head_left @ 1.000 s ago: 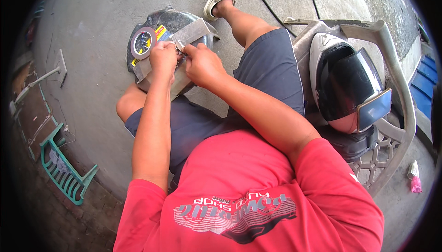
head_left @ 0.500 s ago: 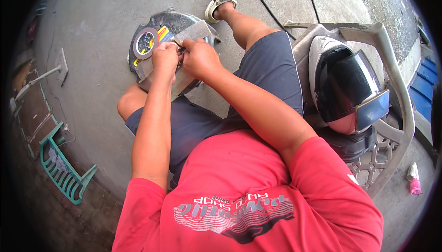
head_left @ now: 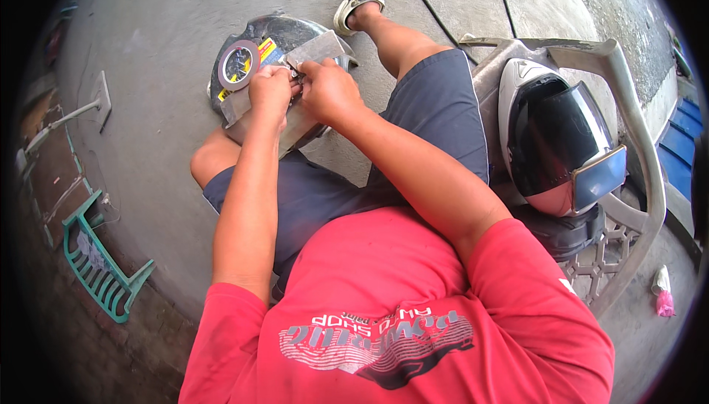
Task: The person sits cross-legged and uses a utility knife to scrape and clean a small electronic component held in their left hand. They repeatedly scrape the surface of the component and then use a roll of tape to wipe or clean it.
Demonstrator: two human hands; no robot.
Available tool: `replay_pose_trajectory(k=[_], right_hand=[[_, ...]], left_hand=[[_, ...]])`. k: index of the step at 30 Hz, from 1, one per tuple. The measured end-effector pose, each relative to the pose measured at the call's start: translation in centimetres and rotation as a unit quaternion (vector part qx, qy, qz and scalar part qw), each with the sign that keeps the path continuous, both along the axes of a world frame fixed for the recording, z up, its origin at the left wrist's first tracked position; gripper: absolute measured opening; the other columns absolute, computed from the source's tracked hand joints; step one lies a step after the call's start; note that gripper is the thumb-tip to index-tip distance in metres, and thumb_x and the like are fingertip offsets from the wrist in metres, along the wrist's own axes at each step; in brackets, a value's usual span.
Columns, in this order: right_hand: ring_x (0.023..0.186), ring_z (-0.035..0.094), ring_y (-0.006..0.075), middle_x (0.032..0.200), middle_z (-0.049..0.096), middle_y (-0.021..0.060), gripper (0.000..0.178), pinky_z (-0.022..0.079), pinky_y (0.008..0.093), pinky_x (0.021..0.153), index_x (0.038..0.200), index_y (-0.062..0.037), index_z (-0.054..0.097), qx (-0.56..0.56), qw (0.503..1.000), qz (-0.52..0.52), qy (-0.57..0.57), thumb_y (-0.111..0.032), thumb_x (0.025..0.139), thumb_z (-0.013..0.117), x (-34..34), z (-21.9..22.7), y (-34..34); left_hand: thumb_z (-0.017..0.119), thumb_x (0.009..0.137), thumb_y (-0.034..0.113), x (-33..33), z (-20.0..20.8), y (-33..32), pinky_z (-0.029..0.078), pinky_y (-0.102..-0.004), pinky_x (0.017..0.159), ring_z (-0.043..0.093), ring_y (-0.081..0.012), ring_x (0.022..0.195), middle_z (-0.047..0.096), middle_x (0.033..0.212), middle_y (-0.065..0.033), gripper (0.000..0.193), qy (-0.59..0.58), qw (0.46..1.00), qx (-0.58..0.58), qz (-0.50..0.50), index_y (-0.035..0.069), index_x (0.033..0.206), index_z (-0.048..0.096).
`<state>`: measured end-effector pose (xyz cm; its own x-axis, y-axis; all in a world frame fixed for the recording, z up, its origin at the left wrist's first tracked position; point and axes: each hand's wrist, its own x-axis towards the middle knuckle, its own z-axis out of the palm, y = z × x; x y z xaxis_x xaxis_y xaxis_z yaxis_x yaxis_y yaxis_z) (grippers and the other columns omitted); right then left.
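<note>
My left hand and my right hand meet just beyond my knees, fingers bent and pressed together. Between the fingertips is a small dark piece, too small and covered to name. Below them lies a grey, flat-sided panel, partly hidden by my hands. To the left of my left hand, a brown-rimmed roll of tape rests flat, with yellow and dark printing showing through its middle. A yellow and blue packet sits beside the roll. Under these is a round black base.
At my right stands a grey plastic chair bearing a white and black helmet, with a phone-like flat slab against it. A green plastic chair is at the left. Black cables cross the concrete floor.
Both hands stay together at nearly the same place, with a slight shift of the fingers. The whole view has moved a little; the tape roll and panel keep their places.
</note>
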<state>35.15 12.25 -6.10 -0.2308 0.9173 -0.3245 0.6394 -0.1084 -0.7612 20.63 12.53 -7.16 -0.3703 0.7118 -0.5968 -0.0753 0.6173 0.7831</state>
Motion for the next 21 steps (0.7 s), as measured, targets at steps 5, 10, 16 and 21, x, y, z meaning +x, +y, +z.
replay_pose_trajectory(k=[5,10,16,21], right_hand=[[0.104,0.072,0.0463,0.118,0.067,0.0224,0.032,0.057,0.0562,0.094,0.129,-0.0156,0.074,0.017,0.999,0.018,0.031,-0.022,0.099,0.063,0.8,-0.5,-1.2],[0.098,0.072,0.0467,0.115,0.066,0.0228,0.032,0.058,0.0561,0.091,0.129,-0.0154,0.073,0.033,0.999,0.032,0.025,-0.02,0.099,0.064,1.5,0.0,-2.3],[0.101,0.072,0.047,0.117,0.066,0.023,0.032,0.057,0.0571,0.091,0.129,-0.0157,0.073,0.02,0.999,0.026,-0.005,-0.02,0.1,0.062,0.9,0.8,-1.7],[0.106,0.071,0.0467,0.121,0.067,0.0219,0.034,0.056,0.0569,0.094,0.132,-0.0173,0.072,0.003,1.0,0.019,-0.011,-0.023,0.101,0.059,-0.1,0.7,-0.6]], left_hand=[[0.055,0.106,0.006,-0.2,-0.3,0.0,0.065,-0.0326,0.077,0.074,-0.0187,0.088,0.071,0.101,-0.0113,0.018,0.016,1.0,-0.006,0.013,-0.007,0.111,0.066],[0.055,0.107,0.008,-0.6,-0.7,0.0,0.064,-0.0328,0.077,0.074,-0.019,0.088,0.072,0.101,-0.0116,0.018,0.015,1.0,0.001,0.0,-0.006,0.113,0.065],[0.055,0.106,0.007,-0.4,-0.1,0.2,0.064,-0.0324,0.077,0.074,-0.0192,0.086,0.072,0.099,-0.0108,0.017,-0.009,1.0,-0.012,0.016,-0.005,0.111,0.065],[0.054,0.104,0.004,-0.6,-0.2,0.2,0.064,-0.0325,0.077,0.074,-0.019,0.085,0.071,0.097,-0.0103,0.014,-0.029,0.999,-0.002,0.029,-0.004,0.108,0.064]])
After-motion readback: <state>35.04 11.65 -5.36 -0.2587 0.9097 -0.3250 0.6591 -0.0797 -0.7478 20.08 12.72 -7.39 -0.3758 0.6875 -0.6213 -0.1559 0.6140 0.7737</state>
